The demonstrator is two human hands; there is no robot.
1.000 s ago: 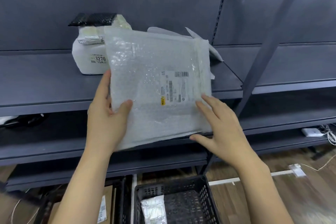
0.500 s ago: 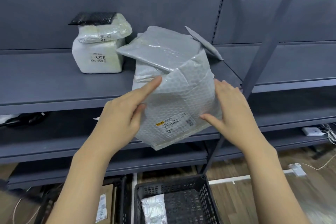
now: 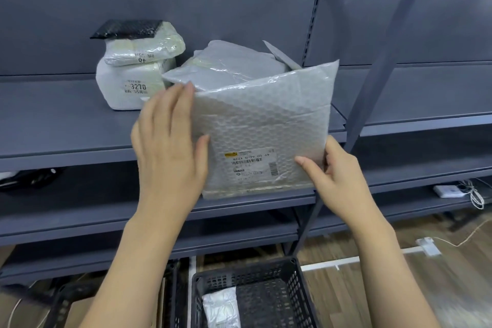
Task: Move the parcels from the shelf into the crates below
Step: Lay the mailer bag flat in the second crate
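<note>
Head view: a person holds a bubble-wrap parcel [image 3: 263,136] upright in front of the shelf [image 3: 66,125], the left hand [image 3: 170,146] flat along its left edge with the thumb on its face, the right hand [image 3: 335,176] pinching its lower right corner. One parcel [image 3: 222,306] already lies in the black crate [image 3: 292,298] below. Still on the shelf are a grey parcel [image 3: 226,66] and a white stack [image 3: 135,72], so the job looks roughly midway.

Dark grey metal shelving [image 3: 66,125] with solid back panels [image 3: 186,8] fills the view, and a slanted upright post [image 3: 383,82] runs from 1 o'clock downward. Wood-plank floor [image 3: 399,290] shows at 5 o'clock, crossed by white cables [image 3: 474,197] and a white cable strip [image 3: 372,255].
</note>
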